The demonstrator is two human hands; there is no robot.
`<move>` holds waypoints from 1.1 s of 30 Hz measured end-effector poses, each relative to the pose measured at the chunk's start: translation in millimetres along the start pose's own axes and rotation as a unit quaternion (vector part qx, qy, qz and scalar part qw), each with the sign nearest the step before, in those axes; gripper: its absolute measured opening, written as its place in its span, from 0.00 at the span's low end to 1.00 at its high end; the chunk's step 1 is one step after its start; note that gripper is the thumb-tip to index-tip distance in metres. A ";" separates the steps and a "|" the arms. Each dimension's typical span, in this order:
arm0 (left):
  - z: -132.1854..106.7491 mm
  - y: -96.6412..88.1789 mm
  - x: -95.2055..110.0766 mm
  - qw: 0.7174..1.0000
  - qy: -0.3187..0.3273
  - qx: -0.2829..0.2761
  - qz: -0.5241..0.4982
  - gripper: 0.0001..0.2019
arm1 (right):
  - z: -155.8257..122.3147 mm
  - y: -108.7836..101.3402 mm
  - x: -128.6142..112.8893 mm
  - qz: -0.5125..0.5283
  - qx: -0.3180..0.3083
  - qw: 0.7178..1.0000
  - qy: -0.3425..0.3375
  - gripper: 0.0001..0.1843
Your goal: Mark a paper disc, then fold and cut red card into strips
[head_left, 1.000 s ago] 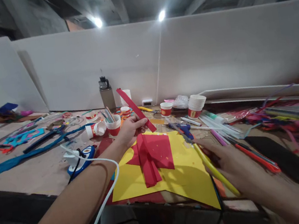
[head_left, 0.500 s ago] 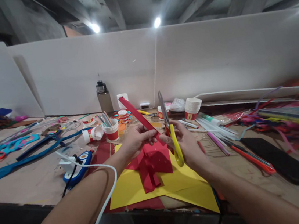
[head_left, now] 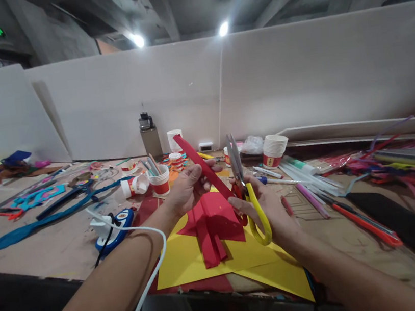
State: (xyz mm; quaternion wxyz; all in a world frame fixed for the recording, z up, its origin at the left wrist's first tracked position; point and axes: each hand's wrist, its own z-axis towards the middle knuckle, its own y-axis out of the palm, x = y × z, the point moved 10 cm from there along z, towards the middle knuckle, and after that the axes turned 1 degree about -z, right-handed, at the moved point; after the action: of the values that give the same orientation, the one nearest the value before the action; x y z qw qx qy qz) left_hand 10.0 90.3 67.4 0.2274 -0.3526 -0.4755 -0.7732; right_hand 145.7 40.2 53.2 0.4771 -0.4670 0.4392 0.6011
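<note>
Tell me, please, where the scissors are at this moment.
In the head view, the scissors are slightly right of centre, held in the right hand with blades upward, just right of the red strip.

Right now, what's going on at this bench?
Someone is handling a red paper strip over the bench. Their left hand grips it along its length; its lower end is at the thumb of the right hand, which also holds scissors, blades pointing up. Below, more red paper lies on yellow sheets.
</note>
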 end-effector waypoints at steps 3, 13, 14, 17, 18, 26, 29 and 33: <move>1.1 -4.5 3.8 0.999 0.007 -0.001 -0.037 0.20 | -2.5 1.1 -2.0 0.002 0.002 1.000 -0.007 0.28; 1.3 -9.5 0.1 0.998 -0.002 0.037 -0.055 0.19 | -5.4 6.2 -9.5 -0.050 -0.013 0.998 -0.026 0.26; 1.6 -9.8 0.3 0.998 0.000 0.038 -0.048 0.19 | -5.9 5.9 -10.0 -0.049 -0.009 0.998 -0.029 0.26; 2.5 -14.6 1.0 0.998 0.012 0.057 -0.025 0.16 | -7.4 5.7 -9.5 -0.043 -0.002 0.999 -0.030 0.27; 2.8 -17.2 0.9 0.997 0.015 0.068 -0.017 0.15 | -7.9 6.1 -8.2 -0.040 -0.004 0.999 -0.026 0.27; 5.9 -21.6 -0.5 0.996 0.024 0.086 0.012 0.13 | -7.3 7.3 -8.2 -0.026 -0.010 0.999 -0.040 0.26; 6.2 -23.7 -1.0 0.995 0.028 0.090 0.023 0.13 | -6.2 7.1 -8.4 -0.025 -0.012 0.998 -0.055 0.24; 5.5 -23.3 -2.5 0.995 0.022 0.092 0.043 0.14 | -6.3 8.6 -6.9 -0.019 -0.014 0.998 -0.065 0.24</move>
State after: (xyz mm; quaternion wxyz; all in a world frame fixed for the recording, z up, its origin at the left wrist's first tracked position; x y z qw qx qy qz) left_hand -2.6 105.6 53.7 0.3023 -0.3330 -0.5238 -0.7234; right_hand 138.9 31.6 59.5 0.5092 -0.4416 0.3898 0.6275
